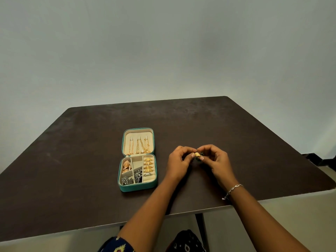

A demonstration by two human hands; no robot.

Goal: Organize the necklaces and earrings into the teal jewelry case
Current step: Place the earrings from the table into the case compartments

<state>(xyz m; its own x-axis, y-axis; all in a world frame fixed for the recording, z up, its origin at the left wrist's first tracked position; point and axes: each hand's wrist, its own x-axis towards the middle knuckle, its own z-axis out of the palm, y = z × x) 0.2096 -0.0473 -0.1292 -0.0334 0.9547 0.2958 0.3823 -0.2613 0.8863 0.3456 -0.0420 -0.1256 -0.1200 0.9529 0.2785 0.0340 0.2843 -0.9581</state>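
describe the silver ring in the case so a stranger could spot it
Start at the open teal jewelry case on the dark table. Its lower tray has a ring roll along the right side; the silver ring sits nearest the person, the only pale one below four gold rings.

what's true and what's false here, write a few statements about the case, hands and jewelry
The teal jewelry case lies open on the table. True.
Gold necklaces hang inside the lid. True.
Both hands rest flat on the table. False: the left hand and right hand pinch a small gold piece between them.
The case sits to the right of the hands. False: it is to their left.
A bracelet is on the left wrist. False: the bracelet is on the right wrist.
Gold rings sit along the case's right side. True.
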